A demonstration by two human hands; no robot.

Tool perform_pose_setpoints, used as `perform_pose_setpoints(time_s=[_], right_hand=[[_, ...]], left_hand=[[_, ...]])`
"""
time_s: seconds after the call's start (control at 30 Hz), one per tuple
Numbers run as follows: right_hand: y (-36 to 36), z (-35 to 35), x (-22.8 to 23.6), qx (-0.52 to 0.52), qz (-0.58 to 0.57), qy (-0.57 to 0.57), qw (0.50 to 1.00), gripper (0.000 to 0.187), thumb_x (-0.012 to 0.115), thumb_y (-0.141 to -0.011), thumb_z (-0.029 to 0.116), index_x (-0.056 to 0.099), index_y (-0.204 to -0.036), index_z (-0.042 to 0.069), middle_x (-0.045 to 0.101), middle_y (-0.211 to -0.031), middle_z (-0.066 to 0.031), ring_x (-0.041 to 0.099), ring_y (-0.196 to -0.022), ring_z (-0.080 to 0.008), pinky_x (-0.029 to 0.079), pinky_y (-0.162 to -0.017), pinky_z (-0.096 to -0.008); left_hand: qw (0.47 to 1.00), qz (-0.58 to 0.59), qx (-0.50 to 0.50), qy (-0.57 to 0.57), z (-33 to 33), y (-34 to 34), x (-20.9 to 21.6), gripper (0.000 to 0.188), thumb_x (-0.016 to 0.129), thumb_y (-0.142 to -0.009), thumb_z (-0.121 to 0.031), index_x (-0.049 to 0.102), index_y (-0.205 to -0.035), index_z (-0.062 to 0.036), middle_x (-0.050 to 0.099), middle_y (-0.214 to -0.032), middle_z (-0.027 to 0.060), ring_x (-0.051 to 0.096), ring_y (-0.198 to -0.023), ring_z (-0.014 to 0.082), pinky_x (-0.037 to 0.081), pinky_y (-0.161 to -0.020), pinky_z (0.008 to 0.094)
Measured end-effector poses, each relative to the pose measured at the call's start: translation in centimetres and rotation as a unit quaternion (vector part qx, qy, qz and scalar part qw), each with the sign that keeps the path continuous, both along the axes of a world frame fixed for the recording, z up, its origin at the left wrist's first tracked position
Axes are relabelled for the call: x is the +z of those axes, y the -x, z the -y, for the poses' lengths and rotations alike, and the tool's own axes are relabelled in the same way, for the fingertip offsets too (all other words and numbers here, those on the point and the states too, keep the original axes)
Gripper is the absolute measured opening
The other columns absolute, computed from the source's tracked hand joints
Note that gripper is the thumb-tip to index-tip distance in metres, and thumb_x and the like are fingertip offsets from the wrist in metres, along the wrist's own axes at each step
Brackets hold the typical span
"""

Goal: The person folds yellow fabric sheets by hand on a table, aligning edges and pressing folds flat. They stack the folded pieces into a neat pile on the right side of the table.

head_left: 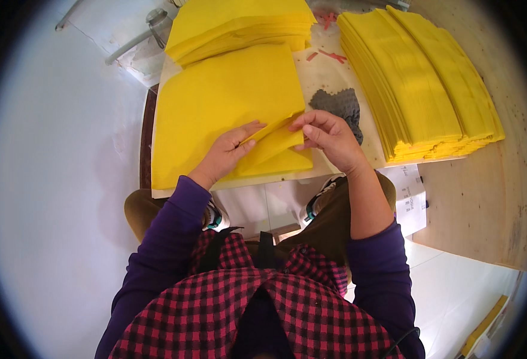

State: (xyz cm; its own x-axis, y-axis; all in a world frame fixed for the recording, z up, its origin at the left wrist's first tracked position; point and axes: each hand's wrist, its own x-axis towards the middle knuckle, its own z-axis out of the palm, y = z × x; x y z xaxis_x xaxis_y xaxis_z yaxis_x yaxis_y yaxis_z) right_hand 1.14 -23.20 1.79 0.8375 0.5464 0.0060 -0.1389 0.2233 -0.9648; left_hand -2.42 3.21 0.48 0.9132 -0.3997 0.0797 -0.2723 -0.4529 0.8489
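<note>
A large yellow cloth sheet (227, 90) lies flat in front of me on the table, apparently atop others like it. Its near right part is lifted into a folded flap (272, 143). My left hand (226, 154) grips the flap's left end, thumb in front and fingers behind the fold. At the flap's right end, my right hand (332, 137) has its thumb and fingers closed about the raised corner. A crumpled grey cloth with a zigzag edge (340, 105) lies just beyond my right hand, partly hidden by it.
Behind the sheet rises a thick yellow cloth stack (239, 27). Folded yellow cloths (413, 84) are piled on the right. Red scraps (333, 57) lie between them on the pale tabletop (320, 72). A clear jar (158, 25) stands beyond the far left corner; a wooden board (473, 203) is at right.
</note>
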Motion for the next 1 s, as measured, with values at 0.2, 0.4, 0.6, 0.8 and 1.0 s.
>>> perform_pose_setpoints(time_s=[0.2,0.4,0.6,0.8,1.0], right_hand=[[-0.2,0.0,-0.3,0.012,-0.005,-0.029,0.999,0.022,0.058,-0.096,0.02,0.06,-0.108,0.003,0.063,-0.108,-0.0074,0.061,-0.101,-0.0168,0.054,-0.089,-0.0325],[-0.2,-0.2,-0.7,0.013,-0.004,-0.061,0.998,0.023,0.056,-0.096,0.02,0.06,-0.109,0.001,0.064,-0.111,-0.0101,0.062,-0.101,-0.0187,0.052,-0.091,-0.0322],[-0.3,-0.5,-0.8,0.008,0.008,-0.086,0.996,0.026,0.057,-0.096,0.022,0.059,-0.111,0.001,0.063,-0.114,-0.0111,0.062,-0.106,-0.0228,0.048,-0.097,-0.035],[0.0,-0.6,-0.4,-0.048,0.039,-0.084,0.995,0.023,0.063,-0.092,0.016,0.061,-0.109,0.0,0.064,-0.111,-0.0085,0.062,-0.102,-0.018,0.047,-0.094,-0.0306],[-0.5,1.7,-0.8,-0.109,0.061,0.1,0.987,0.008,0.065,-0.088,0.006,0.066,-0.095,0.002,0.064,-0.085,0.0007,0.056,-0.074,-0.0073,0.048,-0.071,-0.0228]], left_hand=[[1.0,0.018,-0.006,-0.002,0.1,0.0,-0.1,0.037,0.052,-0.096,-0.019,0.054,-0.129,-0.0027,0.055,-0.133,0.0132,0.044,-0.131,0.0267,0.033,-0.109,0.0354],[0.999,0.031,-0.022,-0.004,0.0,-0.1,0.1,0.039,0.053,-0.095,-0.022,0.054,-0.129,-0.0022,0.055,-0.132,0.015,0.044,-0.131,0.0288,0.033,-0.109,0.037],[0.997,0.071,-0.043,-0.005,-0.1,0.4,0.5,0.044,0.058,-0.092,-0.023,0.053,-0.13,-0.0007,0.054,-0.133,0.0169,0.045,-0.13,0.0306,0.034,-0.108,0.0378],[1.0,0.018,0.008,-0.025,-0.2,0.2,-0.4,0.043,0.057,-0.092,-0.014,0.05,-0.131,0.0013,0.052,-0.136,0.0168,0.048,-0.128,0.0288,0.037,-0.106,0.0336],[0.999,-0.006,0.028,0.022,-0.4,0.1,-0.6,0.023,0.055,-0.094,-0.012,0.053,-0.11,0.0048,0.055,-0.134,0.0132,0.05,-0.103,0.0184,0.041,-0.092,0.0284]])
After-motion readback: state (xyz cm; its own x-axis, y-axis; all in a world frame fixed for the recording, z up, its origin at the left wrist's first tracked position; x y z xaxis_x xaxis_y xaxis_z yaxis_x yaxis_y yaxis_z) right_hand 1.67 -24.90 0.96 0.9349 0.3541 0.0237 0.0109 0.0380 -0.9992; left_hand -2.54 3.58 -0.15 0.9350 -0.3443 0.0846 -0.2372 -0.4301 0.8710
